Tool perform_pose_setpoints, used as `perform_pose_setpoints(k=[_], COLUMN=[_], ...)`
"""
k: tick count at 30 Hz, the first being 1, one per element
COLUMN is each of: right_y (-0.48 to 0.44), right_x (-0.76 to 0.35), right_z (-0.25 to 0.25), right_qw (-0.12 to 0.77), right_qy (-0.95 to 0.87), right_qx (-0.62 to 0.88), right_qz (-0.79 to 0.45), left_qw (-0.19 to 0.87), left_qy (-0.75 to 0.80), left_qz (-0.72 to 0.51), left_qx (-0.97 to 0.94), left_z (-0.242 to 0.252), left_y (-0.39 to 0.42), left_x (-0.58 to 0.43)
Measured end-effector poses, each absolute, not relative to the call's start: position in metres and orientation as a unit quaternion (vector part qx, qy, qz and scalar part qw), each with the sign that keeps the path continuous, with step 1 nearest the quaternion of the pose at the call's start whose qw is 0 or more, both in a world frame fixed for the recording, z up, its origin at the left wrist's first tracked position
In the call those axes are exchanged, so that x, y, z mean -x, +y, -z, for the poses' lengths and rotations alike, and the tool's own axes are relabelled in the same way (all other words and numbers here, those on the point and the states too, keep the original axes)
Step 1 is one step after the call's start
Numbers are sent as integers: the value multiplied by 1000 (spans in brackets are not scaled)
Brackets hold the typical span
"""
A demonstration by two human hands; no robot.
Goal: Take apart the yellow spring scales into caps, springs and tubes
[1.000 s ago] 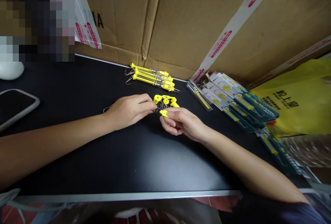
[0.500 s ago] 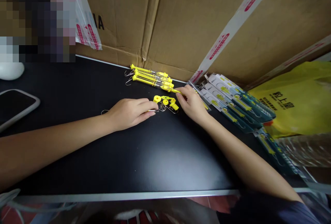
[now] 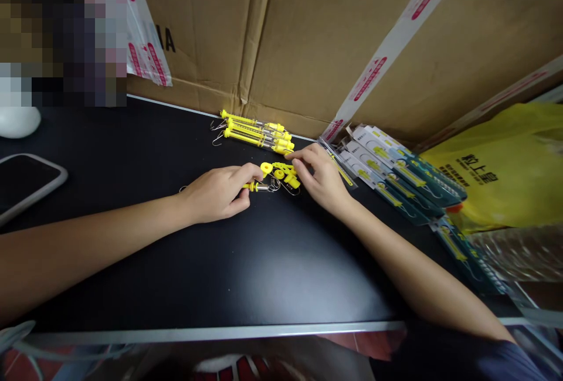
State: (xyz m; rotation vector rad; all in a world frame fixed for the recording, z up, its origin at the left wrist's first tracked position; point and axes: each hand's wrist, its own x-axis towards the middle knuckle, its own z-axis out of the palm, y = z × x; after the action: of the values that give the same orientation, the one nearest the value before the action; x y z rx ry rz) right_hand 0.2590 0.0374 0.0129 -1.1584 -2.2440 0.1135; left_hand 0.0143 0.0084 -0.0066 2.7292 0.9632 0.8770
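My left hand (image 3: 217,193) is closed around a yellow spring scale (image 3: 260,187). The scale's metal end sticks out past the thumb, and a wire hook shows behind the hand. My right hand (image 3: 320,171) hovers with thumb and index finger apart, at the right of a small heap of loose parts. In that heap lie a yellow ring (image 3: 265,169), yellow strips and caps (image 3: 292,181), a metal spring (image 3: 274,183) and wire hooks. Just behind it, several assembled yellow spring scales (image 3: 257,132) lie side by side, hooks to the left.
Printed spring scale packs (image 3: 387,179) are stacked at the right, beside a yellow bag (image 3: 505,170). A clear sleeve with a yellow strip (image 3: 343,171) lies near my right hand. Large cardboard boxes (image 3: 334,35) wall the back. A phone (image 3: 29,184) rests at the left.
My right hand has let go of the yellow strip near the scales' ends and its fingers have parted. More of the spring scale's body now shows at my left fingertips.
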Motion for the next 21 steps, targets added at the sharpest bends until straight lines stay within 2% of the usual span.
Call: perform_pose_setpoints(k=[2,7,13,21], right_y=[24,-3,-8,-11], right_x=[-251,-231,-225,-222], right_z=[-19,-21,-13,-13], right_qw=[308,254,293,316], right_qy=[-861,-909,-873,-817], right_qx=[401,312,342,374], right_qz=[-56,-112,-188,-304], left_qw=[54,29,53,4], left_qy=[311,278,245,258], left_qz=[-306,-339,-330,-331], left_qx=[-898,-899,-910,-908], left_z=[7,8,12,8], left_y=[9,10,10,11], left_x=[-14,-15,-14,-14])
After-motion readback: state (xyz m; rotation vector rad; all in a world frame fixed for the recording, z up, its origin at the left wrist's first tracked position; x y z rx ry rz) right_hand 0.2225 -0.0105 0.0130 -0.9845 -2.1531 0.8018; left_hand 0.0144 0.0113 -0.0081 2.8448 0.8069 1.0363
